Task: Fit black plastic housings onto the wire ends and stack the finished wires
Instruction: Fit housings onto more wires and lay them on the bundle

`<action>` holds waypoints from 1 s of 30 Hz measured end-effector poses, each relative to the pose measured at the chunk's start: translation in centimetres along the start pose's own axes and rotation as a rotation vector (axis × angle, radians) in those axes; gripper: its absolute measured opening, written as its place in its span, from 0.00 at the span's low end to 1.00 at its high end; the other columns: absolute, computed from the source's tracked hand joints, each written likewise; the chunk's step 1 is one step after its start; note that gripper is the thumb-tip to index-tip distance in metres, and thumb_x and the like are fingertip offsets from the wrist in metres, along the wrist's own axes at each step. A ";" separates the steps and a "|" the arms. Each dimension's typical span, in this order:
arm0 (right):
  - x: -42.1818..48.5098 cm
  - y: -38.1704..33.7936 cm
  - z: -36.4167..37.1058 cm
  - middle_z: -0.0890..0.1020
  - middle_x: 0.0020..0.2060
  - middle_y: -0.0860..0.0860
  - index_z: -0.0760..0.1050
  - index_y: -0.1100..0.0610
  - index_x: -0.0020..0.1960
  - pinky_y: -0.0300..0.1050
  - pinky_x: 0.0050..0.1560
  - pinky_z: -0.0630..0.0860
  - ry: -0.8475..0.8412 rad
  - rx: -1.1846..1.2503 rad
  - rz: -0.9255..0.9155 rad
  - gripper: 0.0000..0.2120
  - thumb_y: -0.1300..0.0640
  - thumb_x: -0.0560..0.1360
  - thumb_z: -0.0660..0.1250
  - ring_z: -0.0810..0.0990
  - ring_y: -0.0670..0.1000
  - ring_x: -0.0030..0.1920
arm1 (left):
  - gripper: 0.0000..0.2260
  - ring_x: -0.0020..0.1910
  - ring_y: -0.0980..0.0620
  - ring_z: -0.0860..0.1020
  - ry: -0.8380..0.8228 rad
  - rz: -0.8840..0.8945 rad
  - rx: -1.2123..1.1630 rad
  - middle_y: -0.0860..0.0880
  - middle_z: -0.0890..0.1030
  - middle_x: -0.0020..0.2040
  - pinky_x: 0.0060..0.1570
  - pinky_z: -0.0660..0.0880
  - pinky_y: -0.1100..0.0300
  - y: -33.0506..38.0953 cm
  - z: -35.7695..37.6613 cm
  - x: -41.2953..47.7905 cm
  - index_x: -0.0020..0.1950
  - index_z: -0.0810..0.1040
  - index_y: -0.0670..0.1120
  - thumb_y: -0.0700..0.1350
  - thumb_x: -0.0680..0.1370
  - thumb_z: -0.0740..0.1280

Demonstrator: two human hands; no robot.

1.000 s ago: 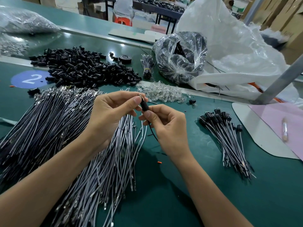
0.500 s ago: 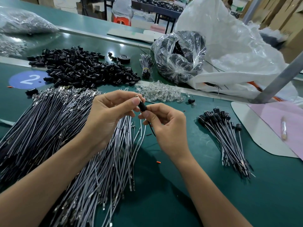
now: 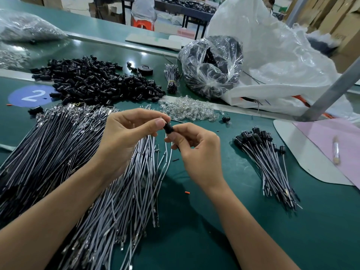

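Observation:
A small black plastic housing point(image 3: 168, 128) sits between my two hands above the green table point(image 3: 224, 221). My left hand point(image 3: 128, 137) pinches its upper end with thumb and fingertips. My right hand point(image 3: 196, 151) grips its lower end and the dark wire point(image 3: 178, 149) that runs down behind the palm. A big heap of bare grey and black wires point(image 3: 78, 162) lies under and left of my hands. The stack of finished wires point(image 3: 266, 160) with black housings on their ends lies to the right. Loose black housings point(image 3: 97, 80) are piled at the back left.
A pile of small clear glass bulbs point(image 3: 187, 109) lies behind my hands. A clear bag of black parts point(image 3: 212, 65) and a large white bag point(image 3: 282, 61) stand at the back right. A pink sheet on white card point(image 3: 331, 149) lies at the right. A grey metal post point(image 3: 331, 90) slants across.
Both hands stay together on the housing and wire. The housing has been turned slightly and lies flatter between the fingertips than before.

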State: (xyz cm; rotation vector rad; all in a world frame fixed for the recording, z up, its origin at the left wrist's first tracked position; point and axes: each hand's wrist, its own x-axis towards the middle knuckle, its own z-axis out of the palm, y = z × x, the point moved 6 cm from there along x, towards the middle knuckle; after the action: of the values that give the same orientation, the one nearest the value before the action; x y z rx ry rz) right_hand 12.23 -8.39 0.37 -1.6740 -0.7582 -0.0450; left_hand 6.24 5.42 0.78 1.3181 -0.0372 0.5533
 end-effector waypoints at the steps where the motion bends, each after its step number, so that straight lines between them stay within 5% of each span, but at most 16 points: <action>1: 0.0 0.0 0.0 0.85 0.35 0.50 0.83 0.59 0.45 0.48 0.39 0.80 -0.001 0.004 0.003 0.05 0.67 0.74 0.71 0.81 0.52 0.33 | 0.07 0.39 0.56 0.79 0.007 0.009 0.012 0.50 0.86 0.42 0.42 0.75 0.65 0.0 0.0 0.0 0.41 0.87 0.49 0.45 0.64 0.79; 15: -0.1 -0.3 0.8 0.86 0.38 0.53 0.82 0.60 0.47 0.50 0.44 0.80 -0.079 0.036 -0.023 0.04 0.66 0.75 0.71 0.83 0.49 0.36 | 0.02 0.44 0.53 0.81 0.001 0.057 -0.016 0.49 0.85 0.43 0.43 0.76 0.63 -0.2 -0.3 0.0 0.38 0.86 0.50 0.45 0.67 0.75; 20: 0.1 -0.2 0.5 0.84 0.34 0.51 0.80 0.58 0.43 0.41 0.42 0.80 -0.085 0.096 -0.016 0.04 0.65 0.75 0.70 0.84 0.47 0.35 | 0.14 0.43 0.49 0.80 -0.079 0.023 0.049 0.47 0.85 0.47 0.44 0.79 0.59 -0.8 0.7 -0.2 0.51 0.85 0.50 0.52 0.67 0.79; 23: 0.1 -0.3 0.5 0.85 0.38 0.51 0.79 0.55 0.42 0.48 0.44 0.82 -0.074 0.112 -0.021 0.05 0.63 0.76 0.70 0.84 0.53 0.37 | 0.10 0.40 0.50 0.82 -0.091 0.021 0.116 0.46 0.86 0.44 0.42 0.79 0.61 -0.9 1.0 -0.1 0.49 0.86 0.47 0.45 0.69 0.77; 25: 0.1 -0.4 0.6 0.85 0.40 0.48 0.79 0.57 0.42 0.44 0.43 0.81 -0.072 0.144 -0.023 0.04 0.63 0.76 0.70 0.85 0.50 0.37 | 0.10 0.39 0.50 0.82 -0.079 0.036 0.104 0.45 0.86 0.42 0.40 0.78 0.62 -0.8 0.9 -0.2 0.47 0.86 0.44 0.45 0.68 0.75; 30: 0.0 -0.8 0.7 0.83 0.33 0.48 0.78 0.51 0.42 0.52 0.45 0.82 -0.065 0.084 -0.083 0.04 0.52 0.75 0.69 0.84 0.54 0.37 | 0.09 0.39 0.49 0.82 -0.022 0.082 0.066 0.46 0.86 0.42 0.39 0.79 0.60 -0.1 1.1 -0.5 0.45 0.86 0.42 0.44 0.67 0.75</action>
State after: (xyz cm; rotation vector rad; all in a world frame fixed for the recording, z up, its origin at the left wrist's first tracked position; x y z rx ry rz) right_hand 11.63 -7.75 0.88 -1.5707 -0.8666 -0.0170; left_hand 6.17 4.24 0.85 1.3912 -0.0920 0.6140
